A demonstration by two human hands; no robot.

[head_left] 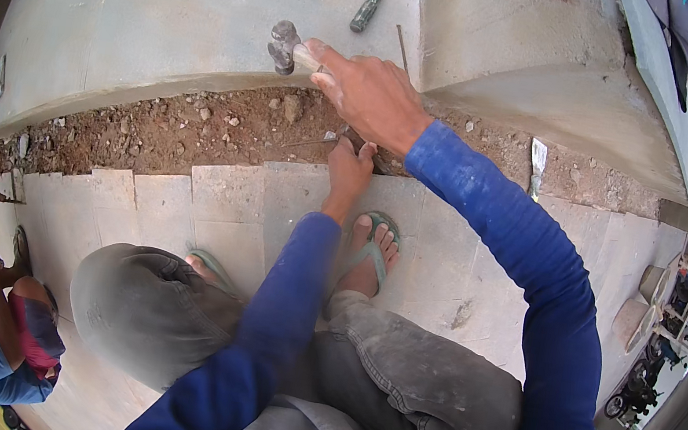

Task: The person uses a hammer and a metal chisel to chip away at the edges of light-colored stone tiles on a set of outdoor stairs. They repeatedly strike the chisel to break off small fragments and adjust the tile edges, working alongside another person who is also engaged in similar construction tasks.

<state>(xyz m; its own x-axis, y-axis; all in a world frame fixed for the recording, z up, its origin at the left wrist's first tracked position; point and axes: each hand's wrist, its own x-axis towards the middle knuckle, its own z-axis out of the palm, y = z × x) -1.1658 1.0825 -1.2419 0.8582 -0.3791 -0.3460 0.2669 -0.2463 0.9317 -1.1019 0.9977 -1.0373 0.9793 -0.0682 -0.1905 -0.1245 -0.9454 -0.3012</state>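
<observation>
Both hands closed: right hand (371, 94) grips hammer (284, 48), left hand (349, 165) chisel (355, 138).

Bright, even daylight, soft and diffuse. Only faint shadows, under the raised right hand (371, 94) and hammer (285, 46) on the pale concrete slab (168, 20). No glare. Strong fisheye bending: slab edge and paving tiles (226, 197) curved, black vignette at the corners. Sharp at centre; smeared and dim toward the rim, especially lower left.
</observation>
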